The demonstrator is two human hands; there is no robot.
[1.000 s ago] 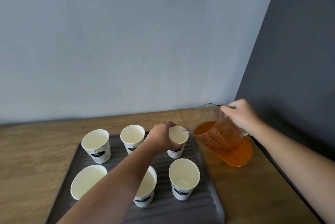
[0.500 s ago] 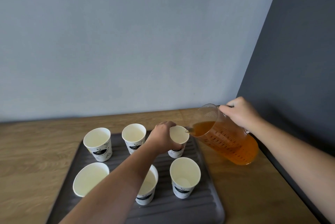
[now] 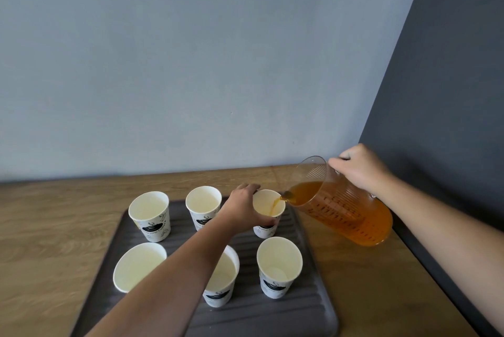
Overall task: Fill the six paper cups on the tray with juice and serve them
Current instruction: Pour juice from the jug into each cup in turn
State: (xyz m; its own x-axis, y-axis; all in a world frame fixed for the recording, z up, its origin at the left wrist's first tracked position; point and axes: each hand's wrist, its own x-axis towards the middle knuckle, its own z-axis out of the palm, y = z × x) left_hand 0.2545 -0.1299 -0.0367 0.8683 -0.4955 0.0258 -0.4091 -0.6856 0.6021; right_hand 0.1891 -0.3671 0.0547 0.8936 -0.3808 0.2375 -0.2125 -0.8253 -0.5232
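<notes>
Head view: the jug (image 3: 351, 216) hangs tilted above the right edge of the tray (image 3: 313, 301). Its long axis runs from lower right up to the left, with the spout pointing left at the back-right cup (image 3: 263, 204). Juice (image 3: 275, 202) streams into that cup. The right hand (image 3: 360, 170) clenches the jug's handle. The left hand (image 3: 244, 211) wraps round the cup, which stands upright on the tray.

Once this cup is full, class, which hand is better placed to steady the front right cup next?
Left, probably. The left hand grips the back right cup on the tray, just behind the front right cup, while the right hand holds the tilted jug pouring juice.
</notes>
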